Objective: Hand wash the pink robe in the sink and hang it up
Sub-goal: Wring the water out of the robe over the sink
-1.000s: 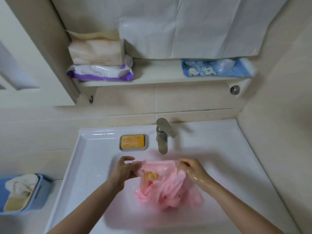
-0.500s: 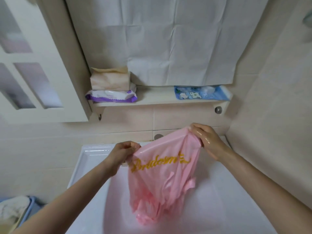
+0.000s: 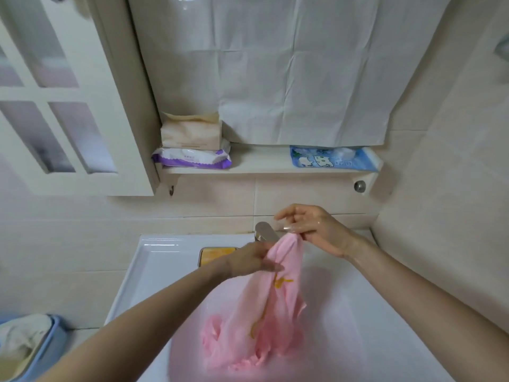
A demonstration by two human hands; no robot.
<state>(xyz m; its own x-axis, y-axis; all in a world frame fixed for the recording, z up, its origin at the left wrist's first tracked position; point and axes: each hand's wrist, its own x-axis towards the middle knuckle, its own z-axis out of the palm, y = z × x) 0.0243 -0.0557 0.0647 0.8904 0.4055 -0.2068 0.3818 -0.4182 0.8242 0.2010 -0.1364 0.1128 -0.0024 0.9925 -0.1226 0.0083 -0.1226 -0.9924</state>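
The pink robe (image 3: 275,312), spread wide between the hands a moment ago, now hangs bunched narrow over the white sink (image 3: 154,260), its lower end pooled in the basin. The left hand (image 3: 253,260) grips the fabric near the top. The right hand (image 3: 311,230), just above beside the faucet (image 3: 264,231), pinches the top edge, forefinger and thumb extended.

I hold the pink robe (image 3: 275,312) up at lower centre, wet, bunched, gold-lettered, its hem heaped in the white sink (image 3: 154,266).
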